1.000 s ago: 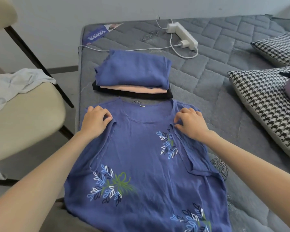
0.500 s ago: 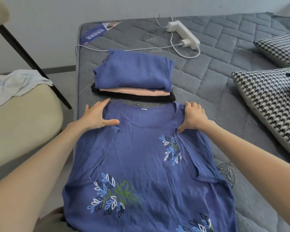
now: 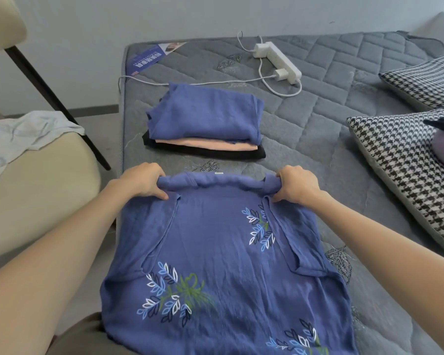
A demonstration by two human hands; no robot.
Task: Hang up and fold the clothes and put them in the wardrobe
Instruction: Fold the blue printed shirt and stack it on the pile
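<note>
Two bare hands hold the far end of a blue leaf-printed shirt [image 3: 215, 252] that lies flat on the grey quilted bed [image 3: 344, 162]. The shirt's long axis runs straight away from the person. Its collar end points toward the far side of the bed and its hem end lies nearest the person, at the bed's near edge. Both sleeves are folded inward over the body of the shirt. The left grip [image 3: 141, 181] is curled round the left shoulder corner and the right grip [image 3: 296, 187] round the right one. Between them the collar edge is raised off the bed and rolled back toward the person.

Just beyond the collar, not touching it, sits a stack of folded clothes [image 3: 205, 124]: blue on top, peach in the middle, black underneath. Farther off lies a white power strip [image 3: 280, 60] with its cable. Houndstooth pillows [image 3: 408, 175] lie at the right. Left of the bed, a cream chair [image 3: 36, 201] carries a crumpled white garment [image 3: 28, 134] on its seat.
</note>
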